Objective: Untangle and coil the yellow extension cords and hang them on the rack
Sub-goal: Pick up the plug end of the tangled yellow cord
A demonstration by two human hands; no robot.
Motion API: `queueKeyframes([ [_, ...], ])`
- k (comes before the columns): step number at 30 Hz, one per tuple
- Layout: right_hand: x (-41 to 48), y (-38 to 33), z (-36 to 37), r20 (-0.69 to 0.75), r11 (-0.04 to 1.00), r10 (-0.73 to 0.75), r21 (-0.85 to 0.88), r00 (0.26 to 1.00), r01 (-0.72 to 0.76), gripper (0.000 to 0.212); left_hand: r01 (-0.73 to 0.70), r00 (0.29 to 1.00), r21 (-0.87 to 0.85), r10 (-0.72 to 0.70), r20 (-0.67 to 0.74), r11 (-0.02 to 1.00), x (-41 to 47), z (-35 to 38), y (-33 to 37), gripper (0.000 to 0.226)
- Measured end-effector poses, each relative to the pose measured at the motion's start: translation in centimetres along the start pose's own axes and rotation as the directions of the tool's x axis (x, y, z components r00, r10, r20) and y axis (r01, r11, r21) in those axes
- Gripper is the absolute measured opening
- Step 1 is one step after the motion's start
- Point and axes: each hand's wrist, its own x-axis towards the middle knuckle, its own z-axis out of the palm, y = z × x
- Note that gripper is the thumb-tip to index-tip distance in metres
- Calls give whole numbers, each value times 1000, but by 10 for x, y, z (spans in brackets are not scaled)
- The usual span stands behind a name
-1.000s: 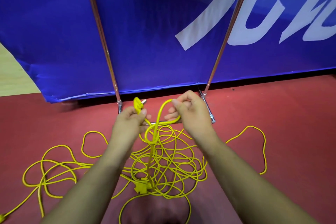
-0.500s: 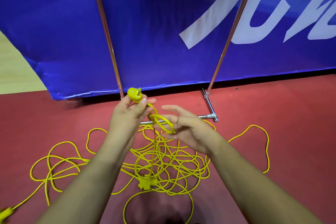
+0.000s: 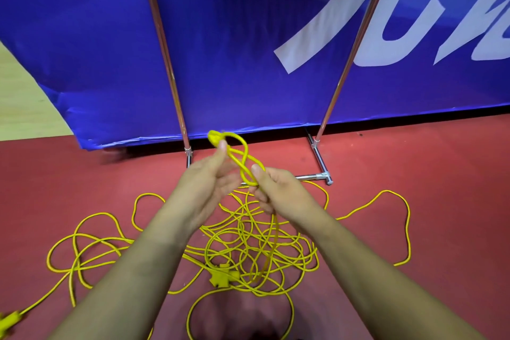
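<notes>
I see yellow cords (image 3: pixel 154 196) with a smooth skin that shines a little, like rubber or soft plastic. The plug block (image 3: pixel 220 277) on them looks like hard yellow plastic. The rack (image 3: pixel 163 44) has smooth, shiny metal poles. The blue banner (image 3: pixel 234 36) behind it looks like a thin glossy sheet, wrinkled near its bottom edge. The red floor (image 3: pixel 414 163) is dull and a bit rough. The pale floor (image 3: pixel 22 102) at the far left looks like wood.

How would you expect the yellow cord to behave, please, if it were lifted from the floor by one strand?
Probably floppy: the yellow cord bends into tight loops between the left hand and right hand. Likely to snag: its strands on the floor cross many times, so one may drag others.
</notes>
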Motion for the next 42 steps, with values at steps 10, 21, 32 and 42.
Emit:
queueKeyframes([
  [10, 9, -22, -7, 2, 998, -63, -23, 998, 63, 9, -255, 965, 227, 261, 1, 940, -1, 8, 9, 12],
  [21, -3, -36, -14, -56, 966, -104, -244, 993, 88, 10, -381, 872, 783, 472, 129, 491, -11, 8, 16, 6],
  [32, -23, -6, -18, -121, 981, -178, -104, 976, 166, 21, -456, 827, 866, 459, 325, 207, -25, 7, -1, 12],
  [42, -18, 4, -42, 13, 966, -156, -207, 988, 155, 18, -407, 878, 912, 298, 375, 50, -23, -7, 7, 16],
])
